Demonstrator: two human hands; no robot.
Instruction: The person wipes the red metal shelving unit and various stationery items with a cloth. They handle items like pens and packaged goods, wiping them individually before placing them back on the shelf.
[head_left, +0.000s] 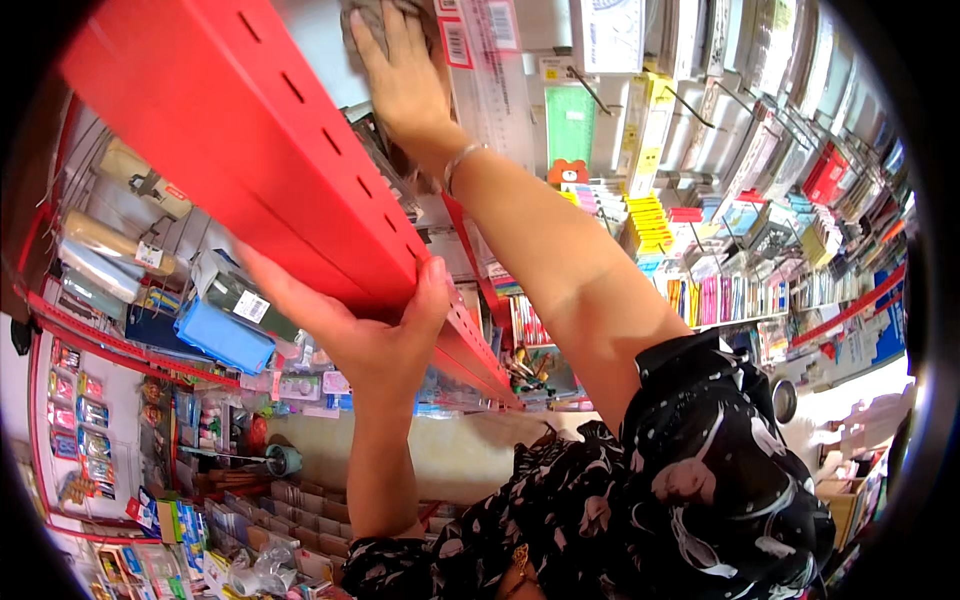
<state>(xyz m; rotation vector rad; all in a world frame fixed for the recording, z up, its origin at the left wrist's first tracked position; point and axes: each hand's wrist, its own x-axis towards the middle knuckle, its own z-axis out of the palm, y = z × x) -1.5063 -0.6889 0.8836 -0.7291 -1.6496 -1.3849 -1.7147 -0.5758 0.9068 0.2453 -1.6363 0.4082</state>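
A red slotted metal shelf upright (300, 172) runs diagonally across the picture. My left hand (375, 330) is wrapped around its lower part, with the thumb on the slotted side and the fingers on the other face. Higher up, beyond the upright, my right hand (405, 82) presses a grey-brown cloth (367, 37) with its fingers spread flat against a pale panel (315, 45). A bracelet (457, 161) circles the right wrist. Just right of that hand hang clear plastic rulers (487, 97) in packaging.
Metal hooks (592, 90) with packaged stationery stick out at the right, above rows of pens (720, 300). Rolled goods (112, 240) and a blue pouch (225, 337) lie on the left shelf, edged by a red rail (135, 349). Partitioned boxes (300, 517) stand below.
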